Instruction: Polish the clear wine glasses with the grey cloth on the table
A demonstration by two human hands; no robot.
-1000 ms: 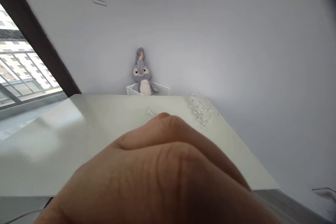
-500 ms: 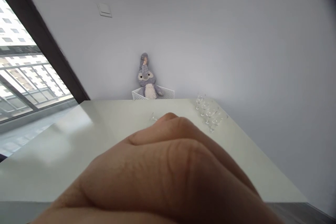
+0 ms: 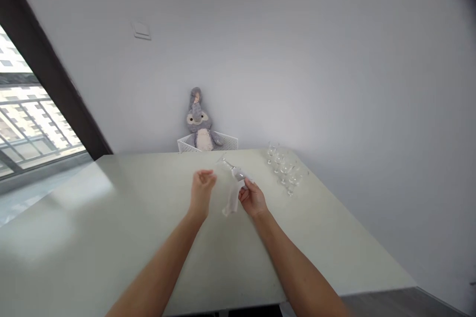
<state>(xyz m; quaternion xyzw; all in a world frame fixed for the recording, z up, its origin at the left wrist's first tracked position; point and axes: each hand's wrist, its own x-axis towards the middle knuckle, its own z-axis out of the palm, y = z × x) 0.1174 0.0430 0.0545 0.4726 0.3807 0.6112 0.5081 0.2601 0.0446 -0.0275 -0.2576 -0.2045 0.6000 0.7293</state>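
Observation:
A clear stemmed wine glass (image 3: 238, 174) is tilted above the table, its foot pointing away to the upper left. My right hand (image 3: 253, 199) is closed around the bowl end, with a whitish cloth (image 3: 232, 199) at the fingers and hanging down to the left. To the left of the glass is my left hand (image 3: 203, 185), apart from it. Its fingers are loosely curled with a gap between them, slightly blurred, and nothing shows in them.
Several stemmed glasses (image 3: 284, 167) stand grouped on the pale table (image 3: 141, 218) near its far right edge. Behind the far edge, a grey plush toy (image 3: 204, 133) sits in a white perforated basket (image 3: 226, 139) by the wall. A window (image 3: 33, 119) is at left.
The hand that filled the foreground close to the camera is gone from there. Both hands are now over the table, the right with the glass and cloth. The view has shifted slightly.

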